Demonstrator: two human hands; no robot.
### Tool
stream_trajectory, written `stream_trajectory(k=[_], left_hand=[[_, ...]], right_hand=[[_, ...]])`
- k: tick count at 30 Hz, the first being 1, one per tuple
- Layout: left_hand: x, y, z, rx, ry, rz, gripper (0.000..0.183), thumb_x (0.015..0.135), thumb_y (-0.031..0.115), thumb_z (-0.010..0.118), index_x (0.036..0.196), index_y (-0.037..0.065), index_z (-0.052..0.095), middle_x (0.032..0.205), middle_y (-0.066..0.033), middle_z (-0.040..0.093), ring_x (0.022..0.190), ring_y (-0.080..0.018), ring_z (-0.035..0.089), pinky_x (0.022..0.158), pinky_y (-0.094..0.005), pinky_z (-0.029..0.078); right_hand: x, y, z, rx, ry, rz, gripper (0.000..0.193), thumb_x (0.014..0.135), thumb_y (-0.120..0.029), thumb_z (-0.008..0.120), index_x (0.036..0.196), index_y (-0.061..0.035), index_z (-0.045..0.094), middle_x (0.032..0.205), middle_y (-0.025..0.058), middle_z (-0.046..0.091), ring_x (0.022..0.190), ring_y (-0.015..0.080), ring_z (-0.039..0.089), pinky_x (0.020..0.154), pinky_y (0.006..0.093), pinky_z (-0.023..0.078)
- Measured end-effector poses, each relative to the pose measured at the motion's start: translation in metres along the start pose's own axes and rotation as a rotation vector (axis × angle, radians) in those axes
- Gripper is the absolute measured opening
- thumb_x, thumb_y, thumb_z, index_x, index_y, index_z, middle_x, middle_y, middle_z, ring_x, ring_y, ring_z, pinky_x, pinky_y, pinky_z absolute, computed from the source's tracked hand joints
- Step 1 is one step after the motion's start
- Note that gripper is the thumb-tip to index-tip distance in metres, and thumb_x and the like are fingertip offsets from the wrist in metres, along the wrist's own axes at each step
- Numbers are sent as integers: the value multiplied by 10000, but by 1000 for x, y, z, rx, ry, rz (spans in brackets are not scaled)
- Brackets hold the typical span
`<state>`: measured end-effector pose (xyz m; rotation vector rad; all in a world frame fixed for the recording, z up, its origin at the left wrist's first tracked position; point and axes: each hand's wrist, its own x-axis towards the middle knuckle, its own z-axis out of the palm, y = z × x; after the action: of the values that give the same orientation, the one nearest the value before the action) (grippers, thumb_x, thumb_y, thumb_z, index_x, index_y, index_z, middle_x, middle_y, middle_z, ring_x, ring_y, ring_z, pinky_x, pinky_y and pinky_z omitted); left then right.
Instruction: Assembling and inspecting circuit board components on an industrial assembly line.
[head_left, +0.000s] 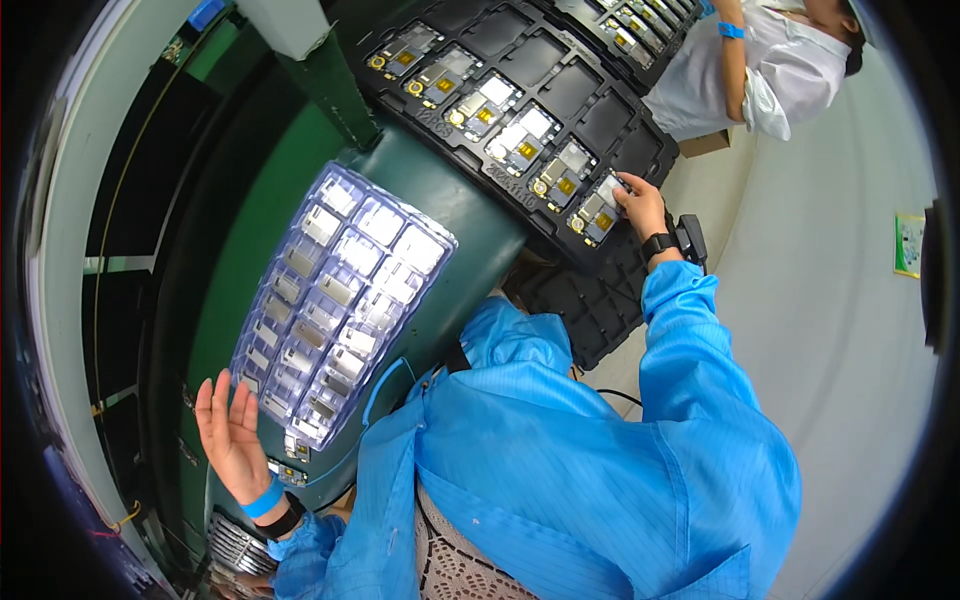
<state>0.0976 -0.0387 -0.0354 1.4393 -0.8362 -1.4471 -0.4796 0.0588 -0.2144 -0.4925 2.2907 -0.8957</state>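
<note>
Head view: right hand (643,208) pinches the upper corner of a circuit board (598,214) at the near end of the black tray's (572,92) row. Left hand (230,432) open, empty, beside clear plastic tray (400,318).

"Where's the translucent rectangular plastic tray (405,213)?"
"On the green surface (475,200), with the black rectangular plastic tray (572,92) at its one o'clock."
"The flat grey circuit boards (522,142)?"
"Inside the latter, along its seven-o'clock side."

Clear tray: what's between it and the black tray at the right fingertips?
Head view: green tabletop separates clear tray from that black tray; a green post stands at the gap's upper end.
</note>
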Motion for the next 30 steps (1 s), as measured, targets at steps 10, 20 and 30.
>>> stream_trajectory(k=[10,20,30], left_hand=[[-5,-14,-169,-212,385,-1,396,872,102,472,1220,-32,339,1213,-204,431,1069,-294,484,905,-354,428],[80,-78,-306,-153,815,-49,140,724,52,586,863,49,575,649,-31,536,552,-105,529,483,-198,454],[195,-159,-332,1050,1022,-275,487,665,430,651,947,46,552,973,-153,579,934,-335,560,789,-447,455]], right_hand=[[-28,-6,17,-728,522,-355,563,560,-321,769,1016,-53,576,981,184,583,929,333,533,806,402,423],[-36,-51,33,-284,497,-643,365,753,-155,659,1052,19,542,967,160,579,861,250,548,765,328,436],[-108,-100,49,-104,392,-647,321,785,-100,605,1077,5,525,1041,108,553,886,182,529,793,279,418]])
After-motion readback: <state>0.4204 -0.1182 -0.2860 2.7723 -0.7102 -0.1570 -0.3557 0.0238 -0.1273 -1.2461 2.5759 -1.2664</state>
